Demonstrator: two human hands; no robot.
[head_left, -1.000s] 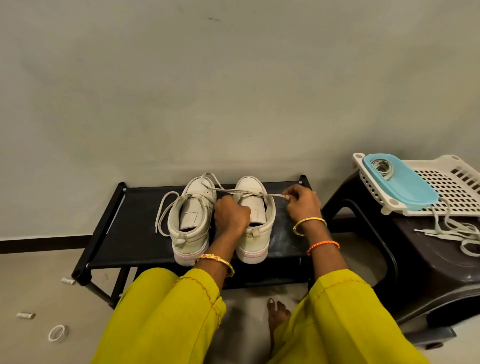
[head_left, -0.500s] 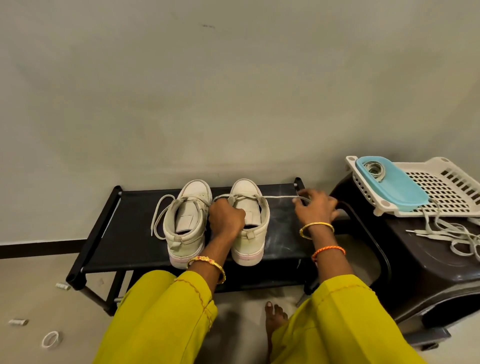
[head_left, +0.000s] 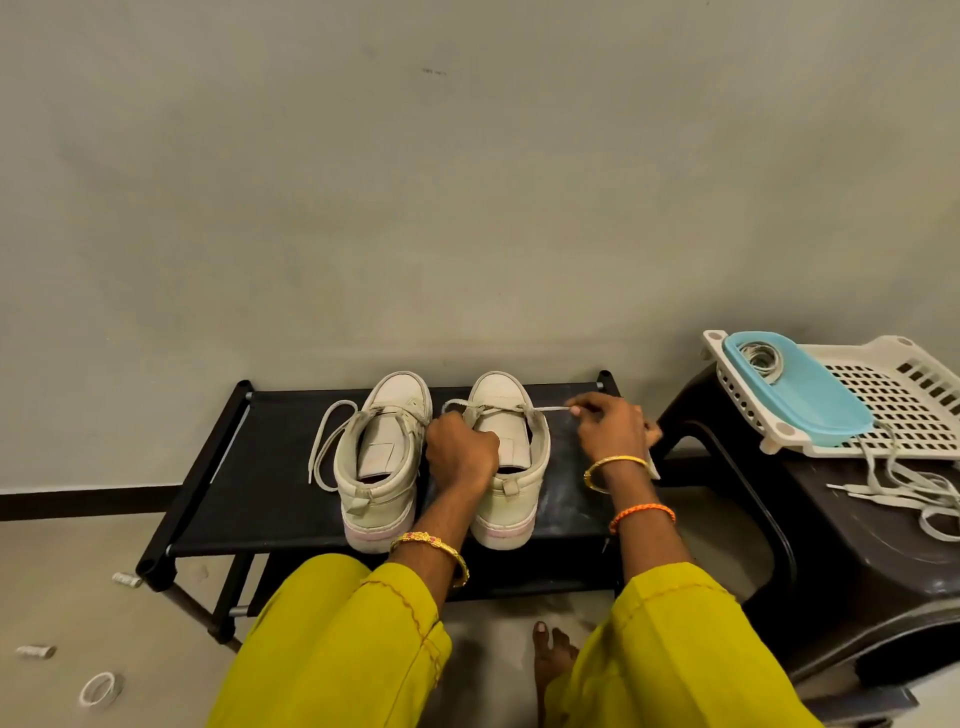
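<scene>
Cream leather, smooth and a little creased, makes up a pair of chunky shoes with thick, pink-tinged rubber soles. They stand side by side, heels toward the person, on a low black bench with a taut, dull fabric top and round bars at its ends. The left shoe has its tongue folded up, and its own flat lace curls loose on the fabric beside it.

Behind the bench rises a plain grey-green wall with a dark skirting strip. The floor is pale, with a roll of tape and two small rolls lying on it. To the right stands a dark brown plastic stool bearing a white perforated basket. A glossy sky-blue oval lid lies across the basket with a coiled lace on it, and more loose laces trail over the stool top.

A flat woven lace crosses the top eyelets of the right shoe. The right hand, just right of that shoe and low over the bench, pinches the lace near its end, so it runs nearly level from eyelet to fingertips. The left hand sits between the two shoes against the right shoe's inner side. Its grip is closed, fingers curled where the lace's other part loops down to it. Yellow sleeves and bangles show at both wrists.
</scene>
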